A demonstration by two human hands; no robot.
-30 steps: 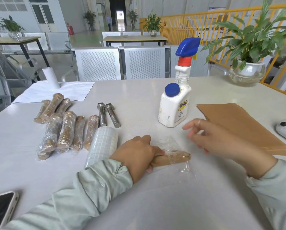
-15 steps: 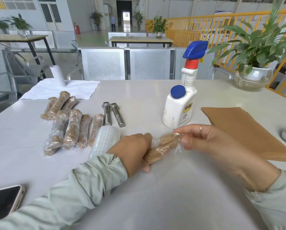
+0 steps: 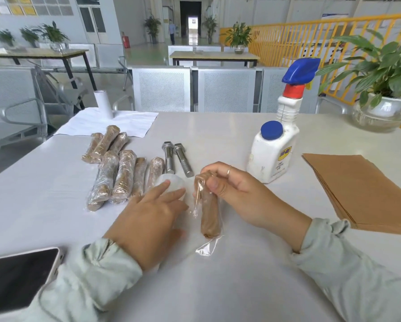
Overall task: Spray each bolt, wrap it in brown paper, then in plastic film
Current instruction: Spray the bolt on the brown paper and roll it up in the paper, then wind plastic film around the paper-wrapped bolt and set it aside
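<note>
Fingers and thumb of the right hand [image 3: 235, 194] pinch the top end of a bolt wrapped in brown paper [image 3: 208, 205], holding it nearly upright with its lower end at or just above the counter [image 3: 241, 275]; whether it touches cannot be told. Clear plastic film [image 3: 206, 248] clings round the bolt and trails off its lower end as a loose crinkled tail. A ring shows on one finger of that hand.

Just left of the bolt, the left hand [image 3: 153, 217] lies flat with its fingers straight and spread, resting on the roll of film [image 3: 171, 182], whose far end pokes out beyond the fingertips.

Behind the left hand, a pile of finished bolts [image 3: 118, 168], each in paper and film, lies side by side and partly stacked. Two bare steel bolts [image 3: 176, 159] lie next to each other just right of the pile, heads pointing away. A white spray bottle [image 3: 276, 149] with a blue trigger stands upright behind the right hand. A stack of brown paper sheets [image 3: 362, 189] lies at the right. A phone [image 3: 16, 277] lies at the near left edge, and a white sheet with a small white roll [image 3: 104, 103] sits at the far left corner. A potted plant [image 3: 381, 89] stands at the far right
</note>
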